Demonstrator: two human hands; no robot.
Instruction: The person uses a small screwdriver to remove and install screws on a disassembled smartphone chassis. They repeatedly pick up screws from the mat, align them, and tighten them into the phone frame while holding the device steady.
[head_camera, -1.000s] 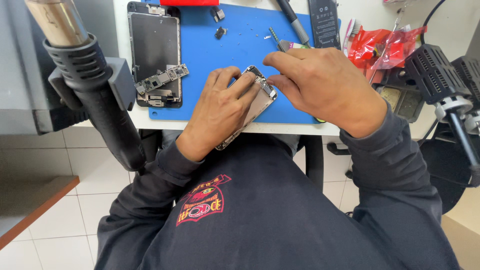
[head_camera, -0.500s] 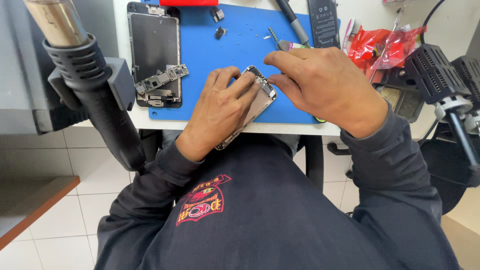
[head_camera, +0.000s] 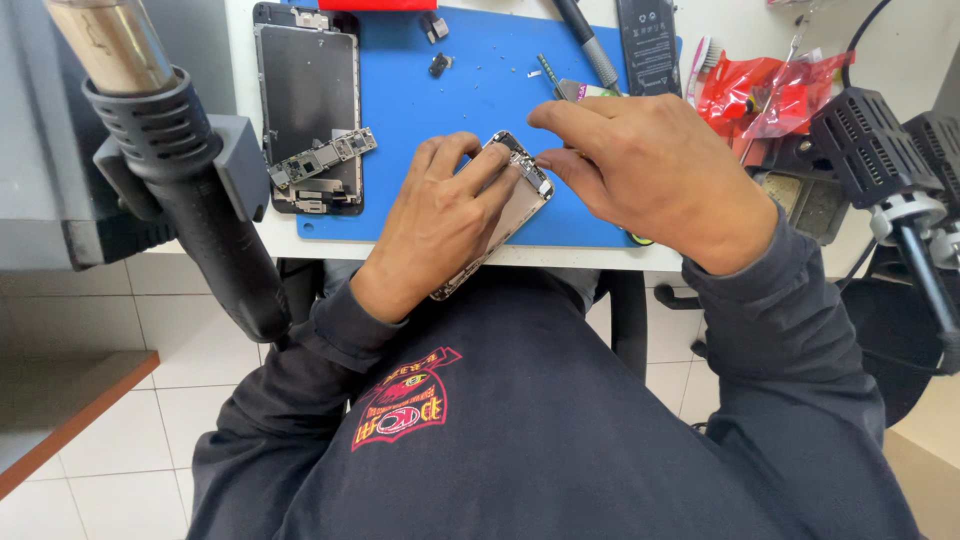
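Note:
An opened phone body with a metal frame lies tilted over the near edge of the blue work mat. My left hand grips it from the left, fingers curled over its upper part. My right hand hovers at the phone's top end, thumb and forefinger pinched together at the frame's corner; whether a small part sits between them I cannot tell. Both arms wear dark sleeves.
A detached phone screen with a circuit board on it lies at the mat's left. A hot-air gun hangs at left. A battery, tweezers, a red bag and a black tool holder are at right.

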